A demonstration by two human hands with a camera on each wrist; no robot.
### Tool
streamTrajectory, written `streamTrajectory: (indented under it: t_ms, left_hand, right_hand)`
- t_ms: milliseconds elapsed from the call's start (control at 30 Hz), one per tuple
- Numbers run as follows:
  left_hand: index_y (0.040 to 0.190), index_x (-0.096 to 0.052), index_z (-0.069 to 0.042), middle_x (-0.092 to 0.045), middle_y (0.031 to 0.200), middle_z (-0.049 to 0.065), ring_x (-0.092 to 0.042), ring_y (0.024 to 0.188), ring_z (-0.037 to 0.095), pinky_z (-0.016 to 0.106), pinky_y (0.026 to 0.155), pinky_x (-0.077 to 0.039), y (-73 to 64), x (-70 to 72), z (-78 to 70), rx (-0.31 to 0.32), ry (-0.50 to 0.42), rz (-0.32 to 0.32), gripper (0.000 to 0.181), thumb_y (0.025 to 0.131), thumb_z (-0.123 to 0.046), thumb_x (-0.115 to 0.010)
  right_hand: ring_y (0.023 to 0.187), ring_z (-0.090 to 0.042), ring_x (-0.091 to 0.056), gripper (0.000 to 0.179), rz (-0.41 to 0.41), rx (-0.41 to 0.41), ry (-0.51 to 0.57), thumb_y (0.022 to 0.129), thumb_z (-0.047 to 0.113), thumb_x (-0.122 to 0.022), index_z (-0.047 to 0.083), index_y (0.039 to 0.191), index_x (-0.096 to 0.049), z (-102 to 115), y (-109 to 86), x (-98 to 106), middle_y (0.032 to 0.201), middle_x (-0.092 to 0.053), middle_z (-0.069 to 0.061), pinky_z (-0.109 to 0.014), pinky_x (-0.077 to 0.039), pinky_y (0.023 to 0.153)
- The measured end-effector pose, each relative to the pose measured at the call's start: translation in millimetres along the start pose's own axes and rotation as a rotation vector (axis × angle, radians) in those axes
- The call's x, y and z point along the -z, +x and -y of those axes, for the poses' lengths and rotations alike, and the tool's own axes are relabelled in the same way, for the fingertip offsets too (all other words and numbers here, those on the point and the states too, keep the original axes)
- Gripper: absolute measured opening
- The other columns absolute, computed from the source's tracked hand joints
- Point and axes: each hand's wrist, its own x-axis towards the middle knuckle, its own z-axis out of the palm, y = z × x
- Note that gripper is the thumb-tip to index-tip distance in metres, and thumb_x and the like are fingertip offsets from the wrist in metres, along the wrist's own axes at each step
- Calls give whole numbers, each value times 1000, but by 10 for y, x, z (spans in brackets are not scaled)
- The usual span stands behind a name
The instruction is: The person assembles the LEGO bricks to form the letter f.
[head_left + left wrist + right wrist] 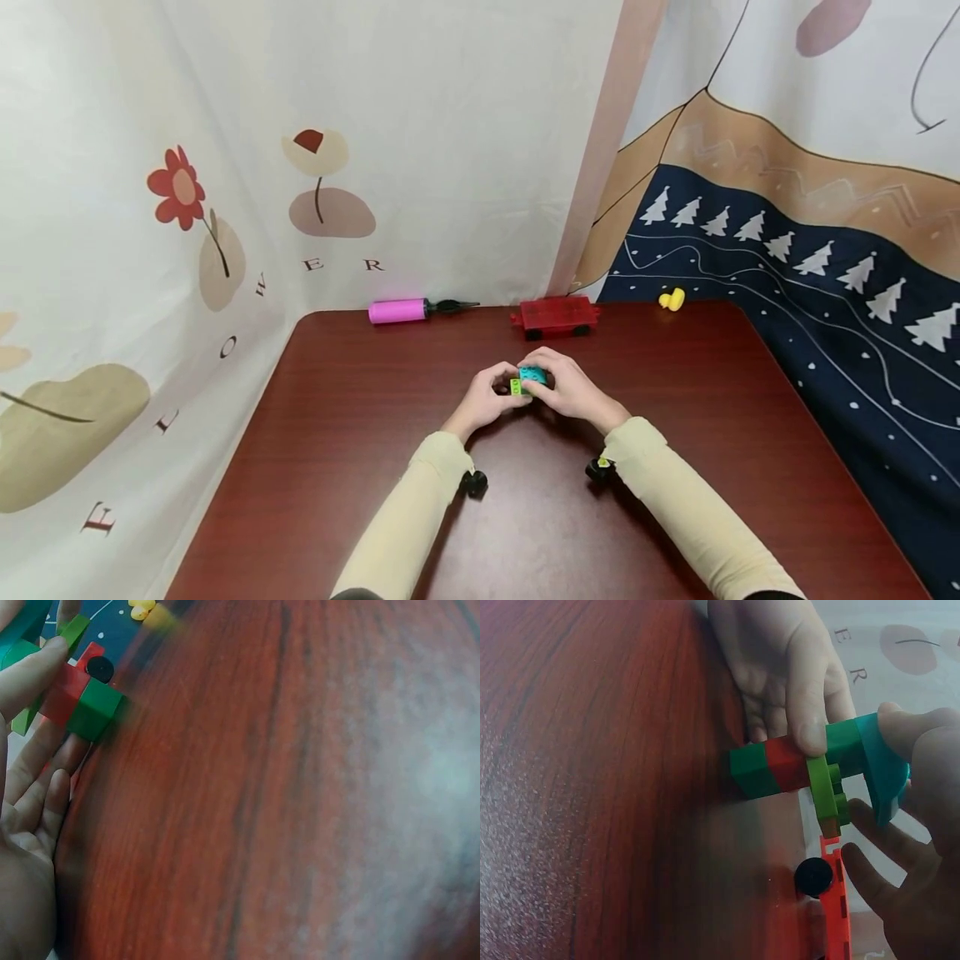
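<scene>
Both hands meet at a small stack of toy building blocks over the middle of the table. In the right wrist view the stack runs from a dark green block (752,772) through a red block (786,763), a lime green plate (822,787) with studs and another green block (845,742) to a teal block (881,769). My left hand (489,395) grips the stack, its thumb against the lime plate. With thumb and fingers, my right hand (572,387) pinches the teal block at the top end.
Beyond the hands, a red toy wagon (558,314) with black wheels stands near the table's (360,475) back edge. To its left lies a pink hand pump (397,312) with a black nozzle. A yellow toy duck (672,300) sits at the back right. Printed curtains hang behind.
</scene>
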Motion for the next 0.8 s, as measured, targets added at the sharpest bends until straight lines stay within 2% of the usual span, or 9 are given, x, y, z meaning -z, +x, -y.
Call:
streamTrajectory:
  t_ms: [167,367,633,800]
  left_hand:
    - [113,-71,-17,-73,109,3,-66,92,17,32,82,-55,-13,5,-11,-9,1,1,30,88,-18,-88]
    - [113,-71,-18,-73,109,0,-66,92,16,32,82,-55,-28,6,-14,10,-2,4,29,89,-19,-88]
    - [111,-71,-19,-73,108,0,-66,91,16,32,82,-54,-37,12,-3,15,-3,-2,29,88,-19,-88]
    - [112,-70,-19,-72,111,-1,-67,95,15,32,85,-56,-22,15,-3,1,30,11,30,89,-22,-88]
  right_hand:
    - [103,-16,-64,27,0,-30,24,99,18,-75,10,125,-71,-22,-21,-33,121,-69,-2,-38,-56,90]
    - [105,-15,-63,30,5,-86,65,101,23,-74,12,128,-70,-21,-51,-66,123,-68,0,-38,-56,92]
    - [105,-15,-63,30,-9,-92,93,101,23,-73,12,129,-69,-38,-61,-110,123,-68,2,-37,-55,93]
    - [105,-15,-64,30,-6,-101,65,102,22,-72,12,130,-69,-28,-68,-95,123,-69,0,-38,-56,93]
